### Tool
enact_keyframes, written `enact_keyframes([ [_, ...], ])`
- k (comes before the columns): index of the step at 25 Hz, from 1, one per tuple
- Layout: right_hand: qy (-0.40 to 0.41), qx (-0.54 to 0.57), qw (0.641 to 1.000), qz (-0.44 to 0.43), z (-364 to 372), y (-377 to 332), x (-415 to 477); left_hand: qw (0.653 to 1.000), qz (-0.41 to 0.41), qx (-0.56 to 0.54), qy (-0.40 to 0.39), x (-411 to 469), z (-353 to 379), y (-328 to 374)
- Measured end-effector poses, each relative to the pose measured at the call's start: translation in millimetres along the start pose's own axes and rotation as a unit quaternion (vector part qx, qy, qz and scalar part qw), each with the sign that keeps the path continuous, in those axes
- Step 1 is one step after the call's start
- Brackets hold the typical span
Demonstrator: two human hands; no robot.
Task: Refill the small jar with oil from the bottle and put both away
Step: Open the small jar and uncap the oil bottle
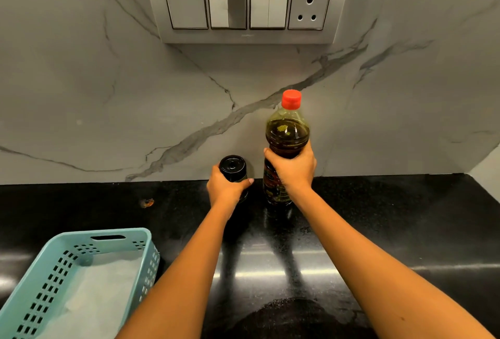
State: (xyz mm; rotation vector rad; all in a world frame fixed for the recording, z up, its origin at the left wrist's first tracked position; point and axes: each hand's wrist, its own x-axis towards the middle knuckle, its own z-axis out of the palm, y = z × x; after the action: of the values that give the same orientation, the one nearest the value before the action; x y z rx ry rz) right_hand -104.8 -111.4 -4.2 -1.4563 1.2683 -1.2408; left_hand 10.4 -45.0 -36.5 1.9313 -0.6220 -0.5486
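Observation:
A tall clear oil bottle (286, 133) with a red cap stands upright on the black counter near the wall, its dark oil reaching the shoulder. My right hand (293, 168) is wrapped around its middle, covering part of the label. Just left of it is the small jar (233, 168) with a black lid on. My left hand (226, 188) grips the jar's body from the near side, hiding most of it. Both items sit close together, a small gap between them.
A light blue perforated basket (123, 234) lined with white paper sits at the front left of the black counter (392, 217). A marble wall rises behind, with a switch and socket panel (247, 7) above. A small orange stain (147, 202) marks the counter at left.

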Motion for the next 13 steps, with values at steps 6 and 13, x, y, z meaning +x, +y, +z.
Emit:
enact_keyframes([
  [6,0.021,-0.014,1.000,-0.016,-13,-7,-16,0.995,0.086,0.053,-0.015,-9,-5,-5],
  [13,0.036,0.000,0.999,-0.024,-68,-29,-91,0.989,0.143,0.045,0.005,-85,-61,-6],
])
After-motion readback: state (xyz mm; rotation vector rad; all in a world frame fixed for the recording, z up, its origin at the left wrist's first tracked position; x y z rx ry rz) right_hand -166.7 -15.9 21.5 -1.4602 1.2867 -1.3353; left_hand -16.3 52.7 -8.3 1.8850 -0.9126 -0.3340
